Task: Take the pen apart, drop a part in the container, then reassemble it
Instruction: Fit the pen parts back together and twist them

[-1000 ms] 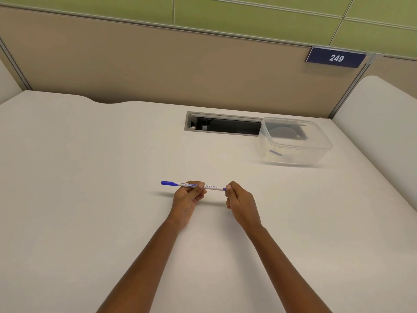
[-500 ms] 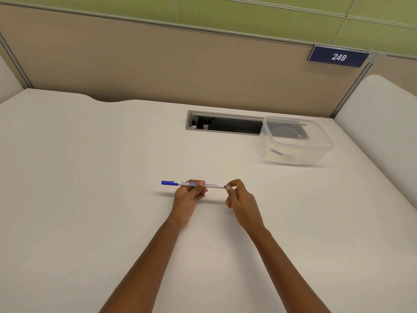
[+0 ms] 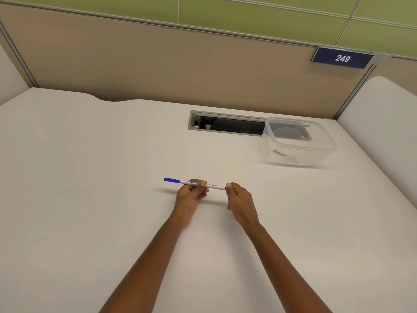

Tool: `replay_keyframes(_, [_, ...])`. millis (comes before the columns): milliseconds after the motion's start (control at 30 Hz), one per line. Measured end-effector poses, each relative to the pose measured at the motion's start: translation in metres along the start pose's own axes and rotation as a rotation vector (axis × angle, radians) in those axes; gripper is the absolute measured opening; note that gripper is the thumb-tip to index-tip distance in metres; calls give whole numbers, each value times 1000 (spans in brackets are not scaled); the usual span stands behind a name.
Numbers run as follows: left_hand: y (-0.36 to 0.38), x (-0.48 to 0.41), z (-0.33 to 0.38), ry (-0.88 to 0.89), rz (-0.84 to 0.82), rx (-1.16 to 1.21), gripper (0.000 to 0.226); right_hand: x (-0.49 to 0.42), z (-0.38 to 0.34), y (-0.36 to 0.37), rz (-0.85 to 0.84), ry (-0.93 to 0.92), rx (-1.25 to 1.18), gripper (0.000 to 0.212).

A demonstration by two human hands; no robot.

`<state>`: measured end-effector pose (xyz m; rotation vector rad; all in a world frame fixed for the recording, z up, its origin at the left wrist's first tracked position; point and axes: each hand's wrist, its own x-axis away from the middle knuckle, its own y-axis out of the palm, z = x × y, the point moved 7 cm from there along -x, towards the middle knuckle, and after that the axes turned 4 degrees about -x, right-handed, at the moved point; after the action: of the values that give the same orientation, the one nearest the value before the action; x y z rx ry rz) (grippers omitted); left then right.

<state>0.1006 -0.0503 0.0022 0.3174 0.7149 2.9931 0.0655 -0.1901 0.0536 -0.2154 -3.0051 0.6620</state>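
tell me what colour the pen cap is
The pen cap is blue, on a white barrel; the head view shows it best.

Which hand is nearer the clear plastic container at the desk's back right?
Right. The right hand, pinching the end of the white-and-blue pen, lies in front and to the left of the clear plastic container; the left hand grips the barrel farther left.

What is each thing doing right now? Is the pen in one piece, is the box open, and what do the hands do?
pen: in one piece, blue cap on its left end, held level above the desk.
left hand: grips the pen's middle.
right hand: pinches the pen's right end.
container: upright on the desk, looks lidless.
cable slot: open, dark inside.
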Motion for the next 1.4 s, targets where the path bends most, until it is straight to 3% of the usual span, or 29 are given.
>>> replay_keyframes(167, [-1,1,1,16,4,-28,16,-4,10,5,-68,135,-242,46])
replay_keyframes(433, [-2,0,1,30,5,-51,14,7,8,-5,-3,-76,9,14])
replay_keyframes(600, [-2,1,-1,25,-4,-61,15,5,5,-9,3,-144,124,20])
replay_keyframes(1000, [3,3,2,46,-40,-109,20,0,14,-1,19,50,-134,39])
replay_keyframes(1233, [4,3,4,58,-55,-151,18,-2,24,2,-101,381,-305,36])
replay_keyframes(1333, [3,4,3,61,-44,-124,17,1,19,2,-65,319,-307,38])
replay_keyframes(1400, [3,4,3,63,-31,-112,16,4,14,0,-17,179,-177,37])
